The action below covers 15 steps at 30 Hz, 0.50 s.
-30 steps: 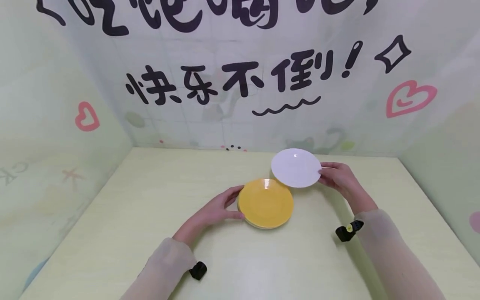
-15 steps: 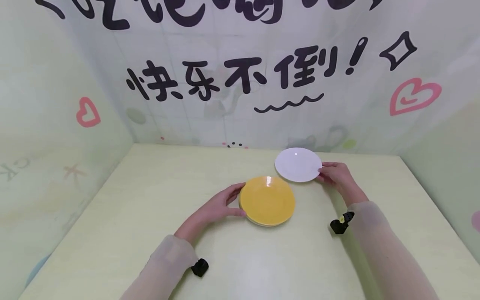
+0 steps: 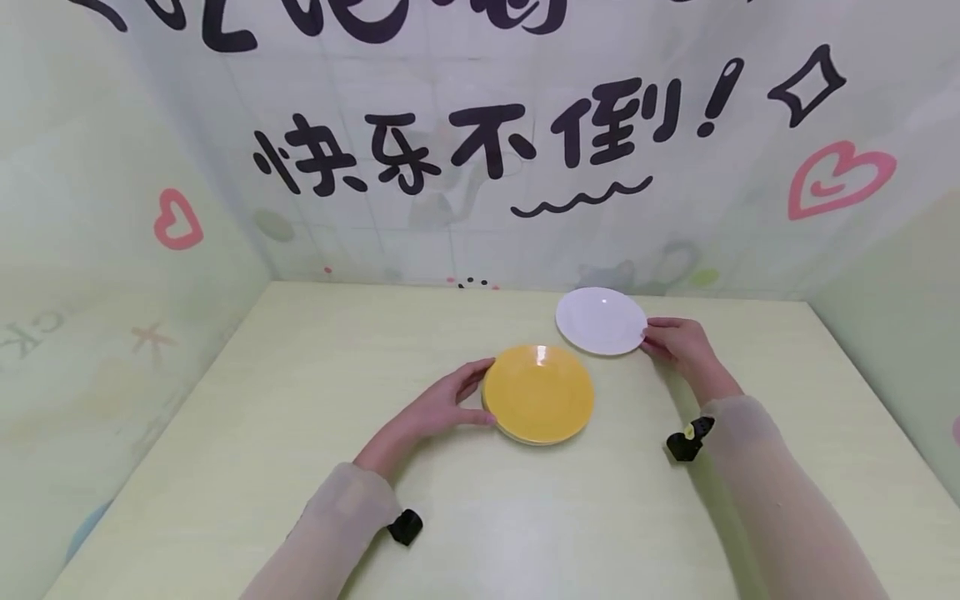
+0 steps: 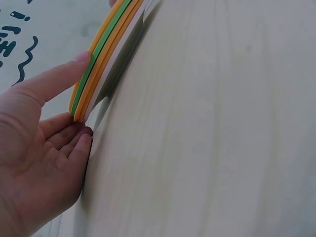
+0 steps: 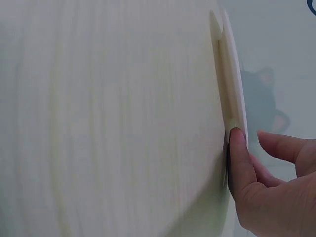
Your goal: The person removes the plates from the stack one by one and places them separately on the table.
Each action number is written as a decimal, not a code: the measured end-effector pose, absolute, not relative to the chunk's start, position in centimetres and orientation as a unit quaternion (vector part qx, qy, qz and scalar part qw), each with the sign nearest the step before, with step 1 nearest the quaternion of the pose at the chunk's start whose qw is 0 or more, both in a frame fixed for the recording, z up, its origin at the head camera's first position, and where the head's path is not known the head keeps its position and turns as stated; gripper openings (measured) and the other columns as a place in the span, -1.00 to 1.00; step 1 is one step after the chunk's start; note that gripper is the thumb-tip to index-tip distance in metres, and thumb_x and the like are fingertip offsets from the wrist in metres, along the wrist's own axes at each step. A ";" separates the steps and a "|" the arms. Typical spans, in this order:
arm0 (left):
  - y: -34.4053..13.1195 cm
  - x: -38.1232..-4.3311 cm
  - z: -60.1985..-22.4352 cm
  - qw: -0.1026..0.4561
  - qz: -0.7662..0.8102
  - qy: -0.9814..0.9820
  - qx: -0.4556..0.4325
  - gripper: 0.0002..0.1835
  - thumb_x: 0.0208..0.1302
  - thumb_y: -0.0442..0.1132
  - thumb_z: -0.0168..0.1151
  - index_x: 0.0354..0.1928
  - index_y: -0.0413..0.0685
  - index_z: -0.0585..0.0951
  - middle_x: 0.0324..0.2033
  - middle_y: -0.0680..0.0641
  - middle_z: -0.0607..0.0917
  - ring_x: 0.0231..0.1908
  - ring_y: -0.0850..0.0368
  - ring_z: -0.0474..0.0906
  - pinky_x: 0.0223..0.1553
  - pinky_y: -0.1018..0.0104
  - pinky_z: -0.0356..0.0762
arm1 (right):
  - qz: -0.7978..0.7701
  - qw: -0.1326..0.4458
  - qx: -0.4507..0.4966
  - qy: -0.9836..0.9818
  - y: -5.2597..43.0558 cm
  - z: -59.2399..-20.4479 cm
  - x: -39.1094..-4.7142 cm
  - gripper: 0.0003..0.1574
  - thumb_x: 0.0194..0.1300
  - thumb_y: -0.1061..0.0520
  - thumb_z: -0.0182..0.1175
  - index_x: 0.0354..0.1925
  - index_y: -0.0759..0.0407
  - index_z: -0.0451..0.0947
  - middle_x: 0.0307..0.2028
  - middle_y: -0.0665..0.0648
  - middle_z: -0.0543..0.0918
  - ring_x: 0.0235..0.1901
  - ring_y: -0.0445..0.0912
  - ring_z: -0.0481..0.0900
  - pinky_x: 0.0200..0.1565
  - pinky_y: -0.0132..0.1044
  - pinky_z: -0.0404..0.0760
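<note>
In the head view a stack of small round plates [image 3: 537,394] stands mid-table with a glossy yellow plate on top. The left wrist view shows its edges: yellow, green [image 4: 100,60], yellow, then white below. My left hand [image 3: 442,402] grips the stack's left side, thumb at the near rim and fingers round the far rim. Behind and right of the stack is a white plate [image 3: 600,320], low over the table. My right hand [image 3: 682,346] is at its right rim. In the right wrist view fingertips [image 5: 237,136] touch the rim from below, while the thumb is apart from the plate.
The pale wooden table [image 3: 300,375] ends at a printed back wall [image 3: 405,242] close behind the white plate. Side walls [image 3: 97,300] stand at left and right. Each sleeve carries a small black camera [image 3: 406,527].
My right hand has moved the white plate back and to the right, so it no longer overlaps the yellow stack, and lowered it. My left hand stays at the stack.
</note>
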<state>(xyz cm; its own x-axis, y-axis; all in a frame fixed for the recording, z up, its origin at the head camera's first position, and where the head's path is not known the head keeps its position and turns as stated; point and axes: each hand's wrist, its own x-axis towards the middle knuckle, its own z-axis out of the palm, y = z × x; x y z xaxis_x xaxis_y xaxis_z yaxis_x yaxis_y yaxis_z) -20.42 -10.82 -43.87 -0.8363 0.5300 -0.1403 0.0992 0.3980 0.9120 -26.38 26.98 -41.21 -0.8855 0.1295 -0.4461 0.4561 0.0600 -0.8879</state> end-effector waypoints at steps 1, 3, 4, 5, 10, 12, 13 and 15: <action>-10.8 -20.3 -43.9 0.212 0.513 0.809 0.192 -0.02 0.15 -0.21 0.49 0.54 -0.10 0.15 0.54 -0.08 0.19 0.55 -0.01 0.09 0.57 0.12 0.14 | -0.651 0.124 0.199 0.722 27.1 -41.3 -26.3 -0.26 0.46 0.23 0.09 0.49 0.39 0.12 0.34 0.36 0.34 -0.43 -0.43 0.64 -0.15 -0.53 0.74; -10.8 -20.2 -43.9 0.214 0.511 0.811 0.188 -0.02 0.14 -0.20 0.49 0.54 -0.09 0.14 0.54 -0.08 0.19 0.55 -0.02 0.09 0.56 0.12 0.14 | -0.645 0.121 0.186 0.731 27.2 -41.5 -26.1 -0.27 0.46 0.24 0.09 0.47 0.42 0.13 0.26 0.33 0.41 -0.42 -0.45 0.63 -0.15 -0.55 0.73; -10.8 -20.1 -43.8 0.216 0.510 0.812 0.186 -0.01 0.14 -0.20 0.50 0.54 -0.08 0.14 0.54 -0.07 0.19 0.55 -0.01 0.09 0.56 0.12 0.15 | -0.645 0.120 0.177 0.734 27.3 -41.5 -26.0 -0.27 0.46 0.25 0.09 0.46 0.44 0.13 0.19 0.29 0.48 -0.41 -0.46 0.63 -0.15 -0.55 0.73; -10.9 -20.1 -43.8 0.216 0.509 0.812 0.186 -0.01 0.14 -0.19 0.49 0.54 -0.08 0.14 0.54 -0.07 0.18 0.55 -0.02 0.09 0.56 0.11 0.14 | -0.647 0.118 0.169 0.735 27.4 -41.4 -25.9 -0.27 0.45 0.25 0.10 0.46 0.46 0.13 0.08 0.22 0.55 -0.41 -0.46 0.63 -0.14 -0.55 0.73; -10.9 -20.4 -43.9 0.212 0.511 0.811 0.191 -0.01 0.14 -0.18 0.50 0.54 -0.08 0.14 0.54 -0.07 0.19 0.55 -0.01 0.09 0.57 0.11 0.14 | -0.676 0.111 0.135 0.716 27.7 -40.8 -25.2 -0.21 0.43 0.29 0.11 0.47 0.51 0.04 -0.39 -0.21 0.64 -0.36 -0.41 0.68 -0.10 -0.52 0.73; -10.9 -20.6 -44.0 0.209 0.512 0.811 0.193 -0.01 0.14 -0.18 0.50 0.54 -0.08 0.14 0.54 -0.07 0.19 0.55 -0.01 0.10 0.57 0.11 0.14 | -0.688 0.112 0.130 0.706 27.9 -40.6 -24.9 -0.18 0.42 0.30 0.12 0.49 0.49 0.00 -0.45 -0.23 0.68 -0.35 -0.40 0.69 -0.08 -0.51 0.73; -10.9 -20.6 -44.0 0.210 0.513 0.809 0.195 -0.01 0.14 -0.18 0.50 0.54 -0.09 0.14 0.54 -0.08 0.19 0.55 -0.01 0.10 0.56 0.11 0.14 | -0.691 0.113 0.127 0.703 28.1 -40.6 -24.8 -0.16 0.42 0.30 0.12 0.50 0.48 -0.02 -0.45 -0.24 0.69 -0.34 -0.41 0.70 -0.08 -0.51 0.73; -10.8 -20.8 -44.1 0.214 0.514 0.806 0.199 -0.01 0.15 -0.18 0.50 0.54 -0.09 0.14 0.54 -0.08 0.19 0.55 -0.01 0.09 0.57 0.12 0.14 | -0.691 0.113 0.125 0.703 28.3 -40.4 -24.4 -0.14 0.41 0.30 0.14 0.50 0.47 -0.03 -0.45 -0.24 0.70 -0.34 -0.41 0.70 -0.09 -0.52 0.73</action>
